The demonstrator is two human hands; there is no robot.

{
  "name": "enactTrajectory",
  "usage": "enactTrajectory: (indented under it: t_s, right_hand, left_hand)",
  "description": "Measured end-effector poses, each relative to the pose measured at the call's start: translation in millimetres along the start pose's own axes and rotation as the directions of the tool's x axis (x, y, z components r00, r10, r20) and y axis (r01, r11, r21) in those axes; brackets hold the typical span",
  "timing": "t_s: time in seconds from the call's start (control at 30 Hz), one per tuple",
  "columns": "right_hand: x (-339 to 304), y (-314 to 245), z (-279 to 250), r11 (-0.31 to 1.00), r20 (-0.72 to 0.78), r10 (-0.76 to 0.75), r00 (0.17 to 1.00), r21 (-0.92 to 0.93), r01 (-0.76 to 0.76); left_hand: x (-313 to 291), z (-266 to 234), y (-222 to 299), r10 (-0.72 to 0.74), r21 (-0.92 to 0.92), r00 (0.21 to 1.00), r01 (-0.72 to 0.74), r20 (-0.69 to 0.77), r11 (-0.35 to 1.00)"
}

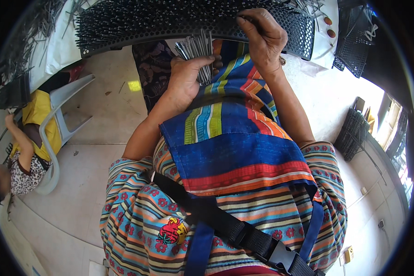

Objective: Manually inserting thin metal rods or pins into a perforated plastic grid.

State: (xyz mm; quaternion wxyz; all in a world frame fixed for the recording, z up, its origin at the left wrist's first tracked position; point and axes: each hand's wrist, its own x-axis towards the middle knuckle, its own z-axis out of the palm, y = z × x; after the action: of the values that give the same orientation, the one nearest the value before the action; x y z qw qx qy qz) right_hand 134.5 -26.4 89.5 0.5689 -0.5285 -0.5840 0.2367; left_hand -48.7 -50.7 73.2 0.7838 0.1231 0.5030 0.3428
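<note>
Your buckle (pixel 282 256) lies nearest; rods (pixel 170 18) fill most of the far rack (pixel 303 39), its right holes bare. Your left hand (pixel 186 78) clasps a bundle (pixel 194 49); your right hand's (pixel 267 39) grip, I can't tell.

rods (pixel 196 47): silvery | panel (pixel 303 36): black | apron (pixel 234 154): blue, striped | shirt (pixel 138 202): striped, floral

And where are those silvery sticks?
In the head view, the silvery sticks are at upper centre, in the left hand, by the black perforated tray.
</note>
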Motion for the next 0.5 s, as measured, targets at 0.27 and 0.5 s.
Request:
enactTrajectory:
  t_s: [0.27, 0.5]
  right_hand:
    - [5.6, -5.5, -1.6, 0.963, 0.132, -0.125, 0.983, -0.223, 0.152]
    - [3.9, -12.6, 10.6, 0.929, 0.185, -0.047, 0.982, -0.354, 0.111]
  left_hand:
    - [4.1, -2.7, -0.7, -0.040, -0.026, 0.999, 0.041, 0.022, 0.999]
    - [3.6, 0.2, 2.5, -0.062, 0.022, 0.997, 0.061, 0.052, 0.998]
